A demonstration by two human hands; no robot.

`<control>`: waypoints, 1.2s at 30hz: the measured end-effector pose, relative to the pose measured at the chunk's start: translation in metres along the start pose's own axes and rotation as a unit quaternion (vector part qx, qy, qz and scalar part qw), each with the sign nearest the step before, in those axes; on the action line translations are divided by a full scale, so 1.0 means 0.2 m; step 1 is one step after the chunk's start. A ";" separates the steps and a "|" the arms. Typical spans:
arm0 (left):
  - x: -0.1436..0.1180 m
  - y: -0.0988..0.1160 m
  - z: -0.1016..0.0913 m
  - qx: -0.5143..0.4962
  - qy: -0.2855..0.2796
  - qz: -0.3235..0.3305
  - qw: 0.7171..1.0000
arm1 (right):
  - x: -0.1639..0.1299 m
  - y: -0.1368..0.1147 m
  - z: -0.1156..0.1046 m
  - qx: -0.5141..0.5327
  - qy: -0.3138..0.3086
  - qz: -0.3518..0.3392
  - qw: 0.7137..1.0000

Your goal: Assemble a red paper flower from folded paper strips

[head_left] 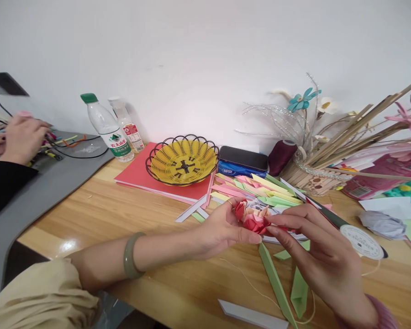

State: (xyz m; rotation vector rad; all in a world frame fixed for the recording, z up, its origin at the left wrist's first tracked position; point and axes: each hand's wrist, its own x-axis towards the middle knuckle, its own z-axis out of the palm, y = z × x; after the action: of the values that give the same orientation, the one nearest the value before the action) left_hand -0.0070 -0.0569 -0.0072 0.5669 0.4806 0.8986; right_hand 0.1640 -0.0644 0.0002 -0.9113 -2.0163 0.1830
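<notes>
A person's left hand (214, 230) and right hand (324, 251) meet over a wooden counter (106, 196), both closed on a folded paper cluster (255, 223) of red, pink and peach. The left hand cups it from the left with the thumb along the near side; the right hand pinches its right edge between thumb and fingers. The cluster, held above the counter right of centre, appears partly built: several folded pieces already sit together, though how they are joined is too small to tell. Much paper looks unused: a pile of folded strips (260, 187) in pink, yellow and green lies just behind the hands, while a long green strip (276, 285) and a pale strip (251, 314) lie loose in front. Farther back, a yellow basket (205, 160) with a black looped rim rests on red paper (133, 176), with 2 bottles beside it. At far left, another person's hands work separately
</notes>
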 end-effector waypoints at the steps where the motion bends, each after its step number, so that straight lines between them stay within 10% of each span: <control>1: 0.00 0.00 0.01 0.001 0.013 0.000 1.000 | 0.00 0.00 0.00 -0.005 0.002 -0.008 1.000; 10: -0.02 -0.02 0.03 0.014 0.030 -0.006 0.999 | -0.01 -0.07 -0.01 -0.061 0.019 -0.101 0.993; 26: 0.01 -0.03 -0.08 0.229 -0.073 0.111 0.964 | 0.03 -0.03 -0.03 0.139 -0.086 0.075 0.984; 36: 0.02 -0.03 -0.09 0.182 -0.067 0.071 0.978 | 0.02 -0.03 -0.02 0.045 -0.054 -0.046 0.996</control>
State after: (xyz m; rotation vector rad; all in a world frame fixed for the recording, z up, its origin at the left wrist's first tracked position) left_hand -0.0119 -0.0519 -0.0258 1.0006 0.4890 0.9063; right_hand 0.1629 -0.0679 0.0087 -0.7648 -2.1267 0.2741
